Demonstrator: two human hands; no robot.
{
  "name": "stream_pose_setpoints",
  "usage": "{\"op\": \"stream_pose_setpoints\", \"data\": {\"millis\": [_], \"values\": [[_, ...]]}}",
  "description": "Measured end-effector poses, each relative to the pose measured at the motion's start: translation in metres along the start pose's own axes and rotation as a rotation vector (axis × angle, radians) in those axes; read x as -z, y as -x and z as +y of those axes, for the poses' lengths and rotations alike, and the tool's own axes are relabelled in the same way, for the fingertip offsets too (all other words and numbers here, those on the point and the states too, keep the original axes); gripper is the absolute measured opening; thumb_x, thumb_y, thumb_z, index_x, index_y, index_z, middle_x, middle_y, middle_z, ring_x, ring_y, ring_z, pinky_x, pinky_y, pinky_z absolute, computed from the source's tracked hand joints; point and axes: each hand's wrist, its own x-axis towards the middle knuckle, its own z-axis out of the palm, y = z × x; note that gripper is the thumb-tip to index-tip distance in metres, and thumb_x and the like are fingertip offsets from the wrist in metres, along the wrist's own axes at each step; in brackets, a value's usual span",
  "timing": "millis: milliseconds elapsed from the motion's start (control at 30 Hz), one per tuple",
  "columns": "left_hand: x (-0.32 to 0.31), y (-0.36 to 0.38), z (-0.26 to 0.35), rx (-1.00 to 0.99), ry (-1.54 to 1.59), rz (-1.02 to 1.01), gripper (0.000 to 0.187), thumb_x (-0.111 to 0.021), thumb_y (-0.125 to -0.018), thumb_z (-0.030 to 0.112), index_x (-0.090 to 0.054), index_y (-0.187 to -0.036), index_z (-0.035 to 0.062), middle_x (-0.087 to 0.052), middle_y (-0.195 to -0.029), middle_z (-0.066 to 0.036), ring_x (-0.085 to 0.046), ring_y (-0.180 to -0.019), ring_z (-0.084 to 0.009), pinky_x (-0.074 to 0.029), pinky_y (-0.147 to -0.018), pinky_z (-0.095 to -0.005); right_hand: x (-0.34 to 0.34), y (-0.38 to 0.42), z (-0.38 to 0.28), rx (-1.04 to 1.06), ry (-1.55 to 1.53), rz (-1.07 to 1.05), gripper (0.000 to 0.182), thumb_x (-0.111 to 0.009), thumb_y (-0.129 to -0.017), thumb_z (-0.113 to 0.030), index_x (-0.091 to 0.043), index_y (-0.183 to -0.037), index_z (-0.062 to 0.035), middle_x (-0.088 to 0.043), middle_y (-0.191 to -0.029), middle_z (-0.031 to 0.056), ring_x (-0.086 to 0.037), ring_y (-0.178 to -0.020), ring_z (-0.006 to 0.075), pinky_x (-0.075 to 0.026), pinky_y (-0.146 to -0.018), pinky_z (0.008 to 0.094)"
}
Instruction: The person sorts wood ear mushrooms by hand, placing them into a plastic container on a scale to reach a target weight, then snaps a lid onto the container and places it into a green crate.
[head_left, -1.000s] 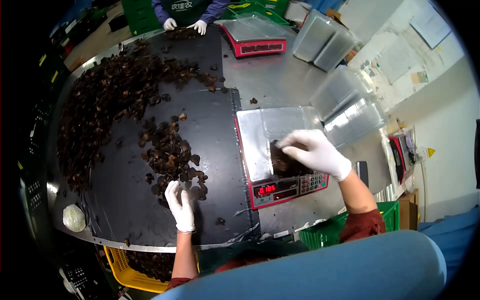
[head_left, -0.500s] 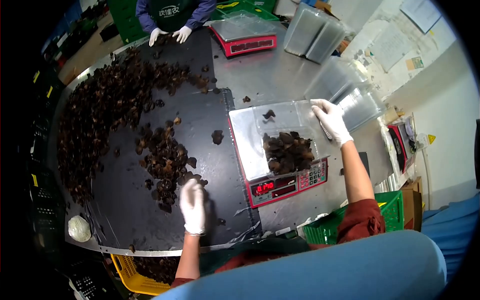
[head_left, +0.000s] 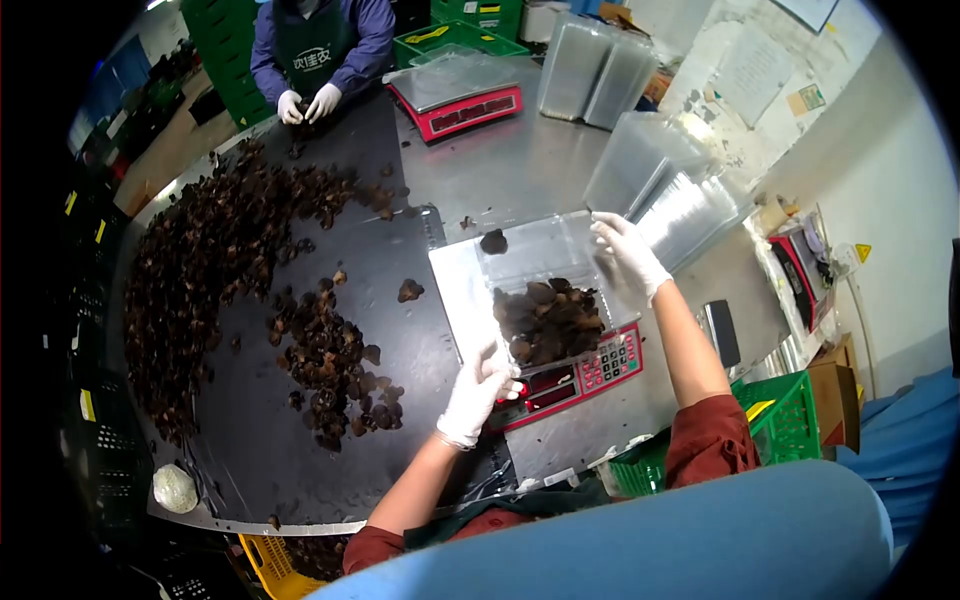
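Note:
A clear plastic box (head_left: 530,262) with its lid folded open lies on the red scale (head_left: 600,366). Dark brown mushroom-like pieces (head_left: 548,322) fill its near half, and one piece (head_left: 494,241) rests on the far half. My left hand (head_left: 478,394), in a white glove, is at the near left corner of the scale, partly over the red display, with fingers apart and nothing visible in them. At the far right corner of the box, my right hand (head_left: 628,250), also gloved, has its fingers bent at the box's edge.
A small pile (head_left: 330,365) and a large heap (head_left: 200,270) of dark pieces lie to the left. A co-worker (head_left: 325,55) stands across the table. Beyond are another red scale (head_left: 455,100) and stacked clear boxes (head_left: 590,75); a phone (head_left: 721,333) lies right.
My left hand has moved right from the small pile to the scale. My right hand has loosened at the box's edge. The co-worker's hands have come together.

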Motion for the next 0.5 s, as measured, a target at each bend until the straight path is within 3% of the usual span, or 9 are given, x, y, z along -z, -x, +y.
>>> {"op": "stream_pose_setpoints", "data": {"millis": [200,300,400,433,500], "values": [[0.007,-0.008,-0.013,-0.075,-0.116,0.015,0.056,-0.053,-0.090,0.000,-0.032,-0.142,-0.0021,-0.060,-0.097,-0.011,-0.062,-0.075,-0.0140,-0.053,-0.070,-0.0257,-0.012,-0.013,0.011,0.132,0.317,0.021,0.054,-0.058,-0.088,-0.032,-0.053,-0.130,0.0023,-0.060,-0.125,0.0224,-0.057,-0.119,0.0296,-0.042,-0.102,0.0352],[0.012,-0.004,-0.007,-0.093,-0.152,0.033,0.054,-0.053,-0.088,-0.001,-0.036,-0.139,-0.0022,-0.060,-0.095,-0.009,-0.060,-0.073,-0.0117,-0.050,-0.066,-0.0236,-0.024,-0.010,0.006,0.271,0.419,0.152,0.043,-0.060,-0.088,-0.030,-0.062,-0.119,-0.0006,-0.064,-0.117,0.0195,-0.060,-0.112,0.0277,-0.044,-0.098,0.0346],[0.020,-0.002,-0.005,-0.236,-0.418,0.106,0.050,-0.052,-0.088,-0.001,-0.041,-0.136,-0.0007,-0.059,-0.095,-0.007,-0.058,-0.074,-0.0098,-0.050,-0.067,-0.0235,-0.029,0.019,-0.026,0.360,0.483,-0.117,0.029,-0.064,-0.086,-0.027,-0.068,-0.103,-0.0039,-0.067,-0.105,0.0152,-0.063,-0.102,0.0263,-0.047,-0.092,0.0361],[0.022,-0.002,-0.007,-0.303,-0.551,0.135,0.048,-0.052,-0.088,0.000,-0.042,-0.135,0.0000,-0.059,-0.096,-0.007,-0.058,-0.075,-0.0092,-0.050,-0.068,-0.0237,-0.037,0.035,-0.033,0.381,0.423,-0.190,0.020,-0.068,-0.083,-0.025,-0.070,-0.091,-0.0064,-0.067,-0.094,0.0110,-0.063,-0.089,0.0279,-0.049,-0.083,0.0388],[0.001,0.004,0.028,-0.532,-0.988,0.280,0.041,-0.058,-0.087,0.005,-0.053,-0.128,0.0045,-0.061,-0.104,-0.010,-0.059,-0.091,-0.0200,-0.049,-0.084,-0.0331,-0.046,0.059,-0.043,0.650,0.669,-0.351,0.019,-0.070,-0.080,-0.027,-0.070,-0.087,-0.0089,-0.066,-0.088,0.0084,-0.060,-0.087,0.0282,-0.047,-0.083,0.0399]]}}
